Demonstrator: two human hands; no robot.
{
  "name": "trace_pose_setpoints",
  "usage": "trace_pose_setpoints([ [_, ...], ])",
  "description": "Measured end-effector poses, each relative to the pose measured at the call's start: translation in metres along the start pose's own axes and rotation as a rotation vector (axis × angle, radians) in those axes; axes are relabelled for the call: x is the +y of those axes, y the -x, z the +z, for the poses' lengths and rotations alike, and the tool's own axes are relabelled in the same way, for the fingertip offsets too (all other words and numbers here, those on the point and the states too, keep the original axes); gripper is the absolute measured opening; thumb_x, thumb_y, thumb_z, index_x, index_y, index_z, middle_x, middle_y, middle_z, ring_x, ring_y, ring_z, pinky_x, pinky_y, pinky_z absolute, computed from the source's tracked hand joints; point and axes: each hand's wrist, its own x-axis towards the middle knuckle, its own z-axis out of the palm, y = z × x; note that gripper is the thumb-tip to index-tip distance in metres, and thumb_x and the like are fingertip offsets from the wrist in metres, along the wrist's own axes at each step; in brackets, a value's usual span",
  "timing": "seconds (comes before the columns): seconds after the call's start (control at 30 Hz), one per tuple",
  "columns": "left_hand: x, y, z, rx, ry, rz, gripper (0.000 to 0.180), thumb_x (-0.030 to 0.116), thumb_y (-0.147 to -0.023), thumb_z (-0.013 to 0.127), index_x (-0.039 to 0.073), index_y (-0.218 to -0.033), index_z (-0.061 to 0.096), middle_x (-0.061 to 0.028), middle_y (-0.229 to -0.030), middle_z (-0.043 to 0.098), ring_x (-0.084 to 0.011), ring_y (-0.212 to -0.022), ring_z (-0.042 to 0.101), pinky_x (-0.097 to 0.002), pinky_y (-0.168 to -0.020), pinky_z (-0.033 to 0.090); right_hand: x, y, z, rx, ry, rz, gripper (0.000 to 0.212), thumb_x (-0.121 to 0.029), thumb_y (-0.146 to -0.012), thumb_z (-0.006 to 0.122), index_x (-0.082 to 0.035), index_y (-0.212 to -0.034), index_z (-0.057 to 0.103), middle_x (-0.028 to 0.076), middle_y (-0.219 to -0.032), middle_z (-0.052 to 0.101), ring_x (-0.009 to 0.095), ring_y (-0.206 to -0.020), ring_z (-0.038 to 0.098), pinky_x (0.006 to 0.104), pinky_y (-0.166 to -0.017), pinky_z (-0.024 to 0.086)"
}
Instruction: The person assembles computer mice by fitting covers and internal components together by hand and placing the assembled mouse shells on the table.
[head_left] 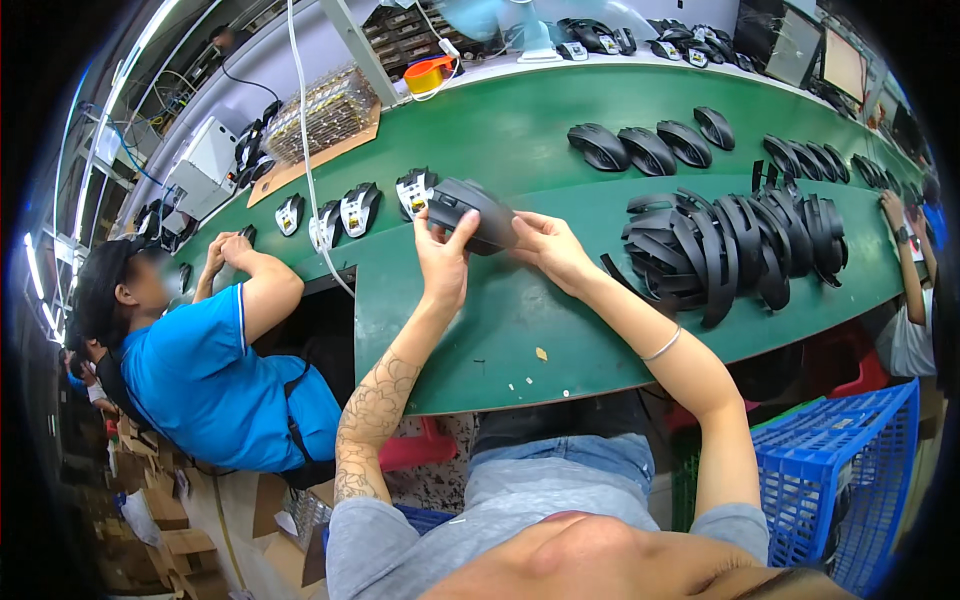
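A black computer mouse [480, 210] is held up above the green workbench, between both my hands. My left hand [445, 258] grips its left side, with the thumb pressed on the shell. The fingers of my right hand [552, 250] are pinched together at the mouse's right end; that end is blurred, so I cannot see exactly what they hold. Just behind my left hand, a mouse body with a white part showing [414, 190] lies on the bench, with more like it [358, 208] to the left. To my right is a heap of curved black plastic shells [720, 245].
Closed black mice [648, 150] stand in a row at the far right. A white cable [308, 140] hangs down left of me. A co-worker in blue [230, 375] sits at the left; another person's arm [905, 255] is at the right edge. A blue crate [835, 470] stands at lower right.
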Motion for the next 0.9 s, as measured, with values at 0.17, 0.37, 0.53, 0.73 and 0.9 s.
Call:
trace_pose_setpoints([
  [0.17, 0.008, 0.003, 0.001, -0.068, -0.118, 0.025, 0.053, 0.001, -0.069, 0.075, 0.003, -0.112, 0.042, -0.0073, -0.102, 0.057, -0.0163, -0.093, 0.057, -0.0306, -0.086, 0.045, -0.007, 0.01, 0.005, 0.039, -0.003, -0.023, 0.042, -0.019, -0.088, 0.06, 0.001, -0.123, 0.05, 0.008, -0.107, 0.062, 0.015, -0.095, 0.058, 0.0303, -0.083, 0.046],
  [0.37, 0.012, 0.004, 0.005, -0.061, -0.085, 0.073, 0.052, -0.001, -0.068, 0.073, 0.003, -0.111, 0.045, -0.0066, -0.102, 0.057, -0.0164, -0.093, 0.057, -0.0312, -0.085, 0.046, -0.008, 0.01, 0.006, 0.083, 0.009, -0.061, 0.043, -0.018, -0.081, 0.068, 0.0, -0.118, 0.056, 0.009, -0.097, 0.065, 0.013, -0.081, 0.061, 0.0259, -0.071, 0.049],
  [0.53, 0.009, 0.004, 0.003, -0.038, -0.064, -0.031, 0.048, 0.002, -0.071, 0.071, 0.004, -0.112, 0.045, -0.0061, -0.101, 0.058, -0.0162, -0.093, 0.057, -0.031, -0.084, 0.046, -0.005, 0.008, 0.003, 0.098, 0.008, -0.097, 0.04, -0.018, -0.08, 0.07, 0.001, -0.114, 0.059, 0.008, -0.091, 0.067, 0.013, -0.077, 0.062, 0.0256, -0.07, 0.049],
  [0.73, 0.014, -0.012, -0.018, 0.069, 0.17, -0.364, 0.028, 0.032, -0.086, 0.05, 0.01, -0.104, 0.054, -0.003, -0.096, 0.062, -0.0146, -0.089, 0.059, -0.0296, -0.078, 0.047, -0.012, 0.007, 0.005, 0.126, 0.141, -0.102, 0.035, -0.02, -0.08, 0.069, 0.002, -0.107, 0.061, 0.01, -0.088, 0.067, 0.012, -0.073, 0.062, 0.0245, -0.067, 0.049],
  [0.9, 0.012, -0.018, -0.026, 0.069, 0.12, -0.45, 0.027, 0.031, -0.088, 0.044, 0.01, -0.097, 0.057, -0.0036, -0.089, 0.063, -0.0158, -0.08, 0.06, -0.0316, -0.073, 0.05, -0.02, 0.009, 0.004, 0.121, 0.208, -0.192, 0.033, -0.023, -0.081, 0.068, 0.002, -0.102, 0.062, 0.01, -0.086, 0.067, 0.012, -0.068, 0.062, 0.0241, -0.065, 0.049],
])
